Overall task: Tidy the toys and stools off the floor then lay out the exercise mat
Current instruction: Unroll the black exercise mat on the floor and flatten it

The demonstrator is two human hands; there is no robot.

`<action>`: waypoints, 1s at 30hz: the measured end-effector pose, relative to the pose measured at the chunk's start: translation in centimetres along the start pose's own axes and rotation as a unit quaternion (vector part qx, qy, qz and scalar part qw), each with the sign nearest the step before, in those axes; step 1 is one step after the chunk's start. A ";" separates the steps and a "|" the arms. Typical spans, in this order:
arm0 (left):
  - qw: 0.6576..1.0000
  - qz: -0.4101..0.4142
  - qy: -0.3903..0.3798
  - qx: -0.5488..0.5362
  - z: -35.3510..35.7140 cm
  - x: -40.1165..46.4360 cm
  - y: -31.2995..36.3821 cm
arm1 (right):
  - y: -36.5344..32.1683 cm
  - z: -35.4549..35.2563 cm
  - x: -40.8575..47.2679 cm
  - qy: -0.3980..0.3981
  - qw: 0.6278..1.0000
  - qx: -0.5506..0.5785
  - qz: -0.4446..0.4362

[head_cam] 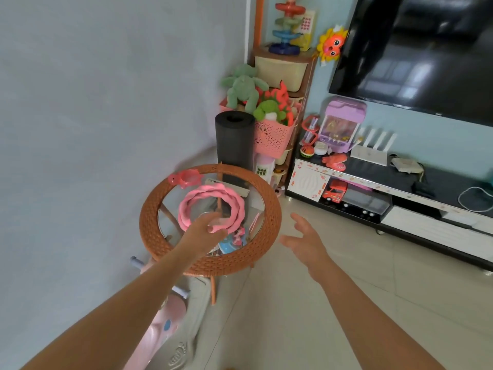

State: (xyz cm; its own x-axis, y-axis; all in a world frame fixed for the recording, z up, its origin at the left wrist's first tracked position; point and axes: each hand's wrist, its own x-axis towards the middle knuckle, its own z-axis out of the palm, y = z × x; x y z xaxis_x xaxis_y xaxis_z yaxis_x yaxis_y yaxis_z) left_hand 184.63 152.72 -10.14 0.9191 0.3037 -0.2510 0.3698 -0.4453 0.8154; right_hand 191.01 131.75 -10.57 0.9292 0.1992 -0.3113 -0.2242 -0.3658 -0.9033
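Now the left hand [205, 231] has its fingers [213, 228] curled round the pink coiled ring [210, 206] on the round wicker surface [149, 225]; the right hand [306, 241] hovers beside it, fingers released. Behind, the rolled black mat [234, 140] stands upright against the pink basket [272, 137].

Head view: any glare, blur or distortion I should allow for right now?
Head view: wide-angle bending tilts the walls; window reflections glare on the TV screen; the glass tabletop reflects too; left hand at the pink ring is slightly motion-blurred; right hand sharper.
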 end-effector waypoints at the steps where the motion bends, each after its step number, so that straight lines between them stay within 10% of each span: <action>1: 1.000 -0.003 -0.002 0.004 0.2 1.6 0.8 | -0.2 -0.6 1.4 0.004 1.000 -0.003 0.003; 30: 0.988 -0.095 0.123 0.019 12.3 29.8 17.4 | -7.1 -17.5 38.6 -0.199 0.968 -0.131 -0.073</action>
State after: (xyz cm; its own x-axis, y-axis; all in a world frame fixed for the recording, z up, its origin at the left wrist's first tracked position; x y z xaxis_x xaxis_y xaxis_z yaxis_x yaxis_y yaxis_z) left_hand 220.09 143.63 -9.88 0.7737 0.5785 -0.2583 0.5406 -0.3903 0.7452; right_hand 233.59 126.10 -11.04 0.7463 0.5819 -0.3232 0.0311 -0.5156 -0.8563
